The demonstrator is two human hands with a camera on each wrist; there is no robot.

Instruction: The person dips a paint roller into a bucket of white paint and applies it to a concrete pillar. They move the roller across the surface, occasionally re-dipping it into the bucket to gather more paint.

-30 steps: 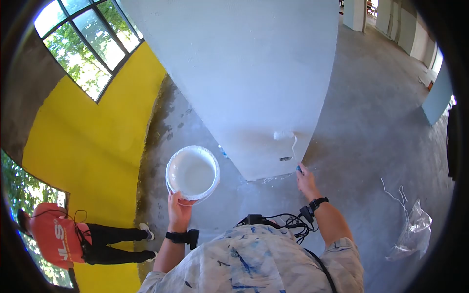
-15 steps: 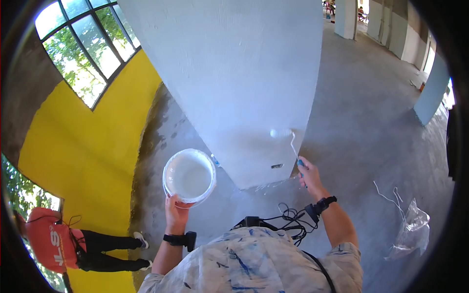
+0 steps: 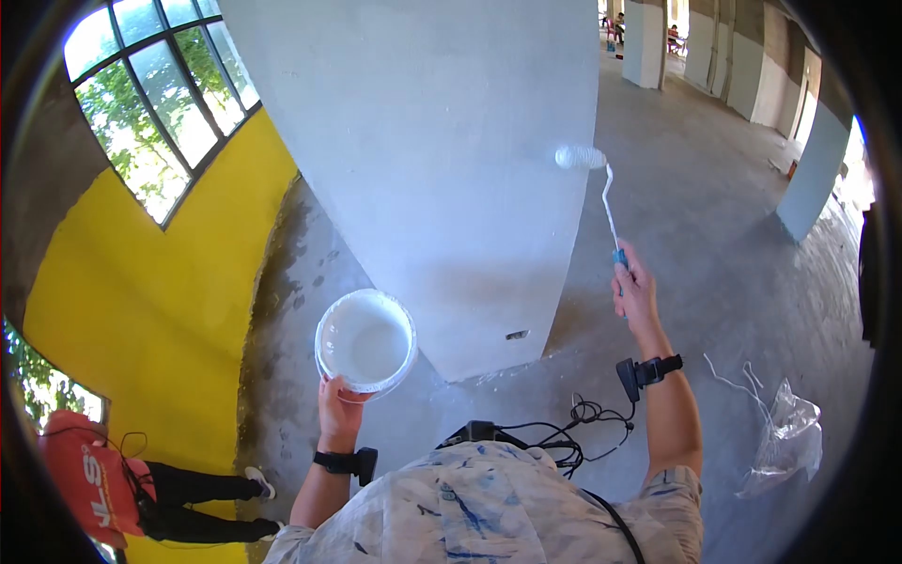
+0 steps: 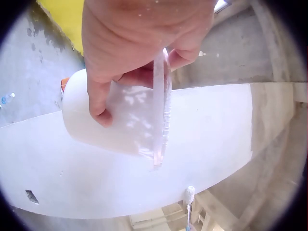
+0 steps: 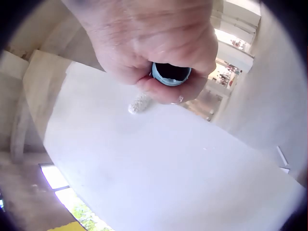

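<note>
The left hand (image 3: 340, 404) holds a white paint tub (image 3: 366, 340) by its near rim, fingers (image 4: 98, 106) curled under it and thumb over the edge; the right hand (image 3: 637, 291) is raised, fingers wrapped tight round the blue handle of a paint roller (image 3: 581, 157), whose sleeve rests against the grey column (image 3: 442, 141) near its right edge; a crumpled plastic bag (image 3: 785, 442) lies on the concrete floor (image 3: 714, 235) to the right.

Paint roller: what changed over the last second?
The right hand swept the paint roller up the white pillar, from near its base to much higher, with no change of grip. The left hand kept holding the paint bucket, which hardly moved.
</note>
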